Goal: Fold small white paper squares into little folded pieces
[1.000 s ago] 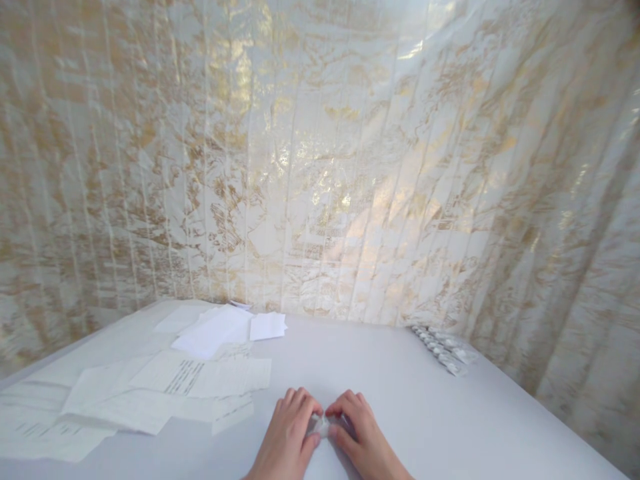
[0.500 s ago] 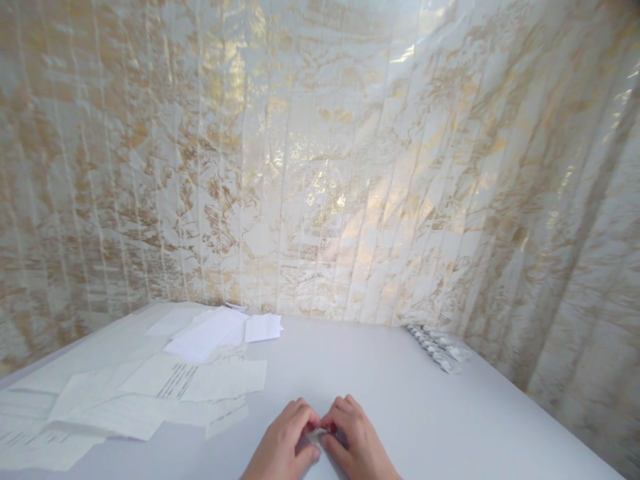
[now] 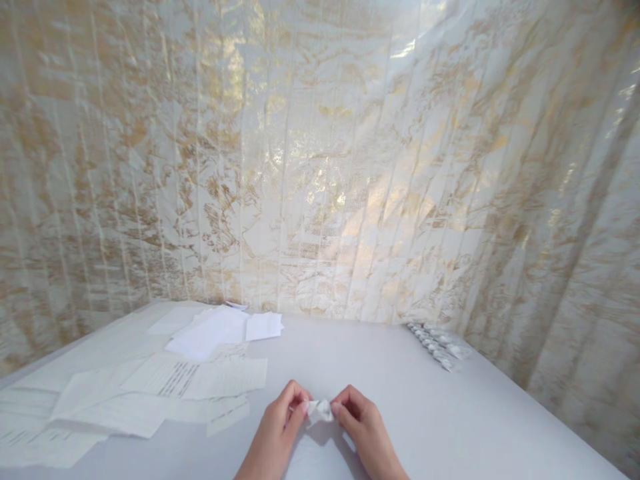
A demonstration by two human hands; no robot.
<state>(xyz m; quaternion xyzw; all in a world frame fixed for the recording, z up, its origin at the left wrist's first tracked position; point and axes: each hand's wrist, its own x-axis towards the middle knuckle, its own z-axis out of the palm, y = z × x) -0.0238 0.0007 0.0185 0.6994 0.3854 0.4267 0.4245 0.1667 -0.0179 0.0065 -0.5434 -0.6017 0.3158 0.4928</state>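
Observation:
Between my two hands, just above the table, is a small crumpled piece of white paper [image 3: 319, 411] with folds in it. My left hand [image 3: 283, 423] pinches its left end between thumb and forefinger. The right end is in the fingertips of my right hand [image 3: 363, 420], closed in the same kind of pinch. The paper's middle shows between the hands, while both ends are partly covered by fingers.
Loose printed sheets [image 3: 200, 380] overlap across the left of the white table [image 3: 340, 353]. Blank white papers [image 3: 205, 333] lie behind them. Rows of small grey-white folded pieces [image 3: 433, 343] sit at the far right. A patterned curtain [image 3: 320, 167] hangs behind.
Both hands have risen slightly and moved apart, away from me. The crumpled paper, mostly hidden between the fingers before, now shows between them.

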